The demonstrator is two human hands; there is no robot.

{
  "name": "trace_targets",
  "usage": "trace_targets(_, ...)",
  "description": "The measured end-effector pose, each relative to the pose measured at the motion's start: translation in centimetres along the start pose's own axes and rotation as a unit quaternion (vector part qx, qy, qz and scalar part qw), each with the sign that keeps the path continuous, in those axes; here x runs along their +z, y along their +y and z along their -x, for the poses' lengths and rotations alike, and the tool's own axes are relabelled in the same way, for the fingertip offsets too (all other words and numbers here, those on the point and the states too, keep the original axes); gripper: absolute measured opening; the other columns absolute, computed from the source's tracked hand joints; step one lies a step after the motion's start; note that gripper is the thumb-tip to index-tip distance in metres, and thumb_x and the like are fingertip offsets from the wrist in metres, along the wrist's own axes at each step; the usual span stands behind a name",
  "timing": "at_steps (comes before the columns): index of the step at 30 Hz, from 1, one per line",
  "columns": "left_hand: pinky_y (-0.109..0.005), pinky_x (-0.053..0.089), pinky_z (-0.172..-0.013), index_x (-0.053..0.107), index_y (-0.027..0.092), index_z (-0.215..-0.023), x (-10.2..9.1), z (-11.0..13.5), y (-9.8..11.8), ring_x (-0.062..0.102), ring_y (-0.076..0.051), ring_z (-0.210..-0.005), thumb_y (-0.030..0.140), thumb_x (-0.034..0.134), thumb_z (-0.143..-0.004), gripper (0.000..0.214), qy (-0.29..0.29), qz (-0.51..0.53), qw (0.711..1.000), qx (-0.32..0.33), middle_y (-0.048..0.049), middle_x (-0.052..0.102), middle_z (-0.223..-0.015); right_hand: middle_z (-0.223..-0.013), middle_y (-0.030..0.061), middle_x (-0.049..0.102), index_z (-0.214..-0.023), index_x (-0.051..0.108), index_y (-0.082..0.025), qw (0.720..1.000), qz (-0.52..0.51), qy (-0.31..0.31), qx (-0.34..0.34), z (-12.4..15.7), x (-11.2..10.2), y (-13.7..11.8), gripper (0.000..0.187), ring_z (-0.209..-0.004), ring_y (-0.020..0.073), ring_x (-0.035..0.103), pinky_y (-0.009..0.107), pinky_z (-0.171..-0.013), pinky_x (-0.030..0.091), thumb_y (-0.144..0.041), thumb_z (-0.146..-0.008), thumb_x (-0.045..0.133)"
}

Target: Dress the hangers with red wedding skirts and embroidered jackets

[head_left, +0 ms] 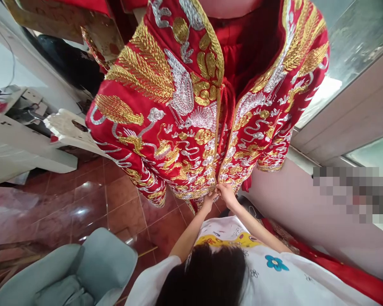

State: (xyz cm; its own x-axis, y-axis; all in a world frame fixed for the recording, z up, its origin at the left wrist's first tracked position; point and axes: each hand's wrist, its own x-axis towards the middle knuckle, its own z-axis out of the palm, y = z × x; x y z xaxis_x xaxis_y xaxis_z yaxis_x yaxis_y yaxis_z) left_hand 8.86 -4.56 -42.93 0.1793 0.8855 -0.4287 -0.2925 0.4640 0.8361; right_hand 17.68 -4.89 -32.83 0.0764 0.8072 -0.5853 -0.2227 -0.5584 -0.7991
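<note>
A red jacket (185, 140) with dense gold and silver embroidery hangs upright in front of me, its collar and upper front spread apart. Down in the gap lies a twisted red cord (222, 114). At the hem, where the two front edges meet, my left hand (210, 199) is closed in a pinch on the jacket's front edge. My right hand (224, 193) touches it from the other side, fingers also closed on the edge there. Any small fastener between the fingertips is hidden. Both sleeves hang loose at the sides.
A grey-blue armchair (105, 263) stands at lower left on the red tiled floor (121, 195). A white desk (25, 136) is farther left. Along the right run a window frame (332, 114) and a pale ledge (284, 199), with red cloth (344, 272) below.
</note>
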Motion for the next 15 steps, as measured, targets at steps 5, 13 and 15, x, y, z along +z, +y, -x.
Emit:
trace_targets(5, -0.027, 0.052, -0.065, 0.059, 0.012, -0.094, 0.7, 1.0, -0.4, 0.059, -0.010, -0.072, 0.033, 0.054, -0.089, 0.022, -0.066, 0.036, 0.996, -0.044, -0.0023, 0.061, -0.086, -0.054, -0.0078, 0.040, -0.074, 0.053, -0.011, 0.999, -0.016, -0.033, 0.019, 0.3, -0.6, 0.9, 0.034, -0.040, 0.0007, 0.029, 0.014, -0.038, 0.026, -0.039, -0.093, 0.049)
trace_targets(13, -0.026, 0.052, -0.064, 0.059, 0.011, -0.080, 1.1, 2.7, -0.3, 0.058, -0.009, -0.066, 0.032, 0.056, -0.089, 0.023, -0.064, 0.041, 0.994, -0.073, 0.0005, 0.060, -0.073, -0.042, -0.0105, 0.029, -0.069, 0.053, -0.013, 0.997, -0.054, -0.050, 0.012, 1.7, -1.6, 2.1, 0.033, -0.035, 0.0018, 0.019, 0.016, -0.036, 0.016, -0.038, -0.091, 0.050)
trace_targets(15, -0.027, 0.052, -0.065, 0.059, 0.011, -0.079, 1.1, 2.8, -0.4, 0.059, -0.009, -0.067, 0.031, 0.056, -0.089, 0.023, -0.038, 0.031, 0.996, -0.069, 0.0006, 0.060, -0.073, -0.040, -0.0104, 0.029, -0.068, 0.053, -0.013, 0.997, -0.062, -0.049, 0.009, 1.9, -1.6, 2.2, 0.032, -0.034, 0.0021, 0.018, 0.017, -0.036, 0.014, -0.038, -0.088, 0.052)
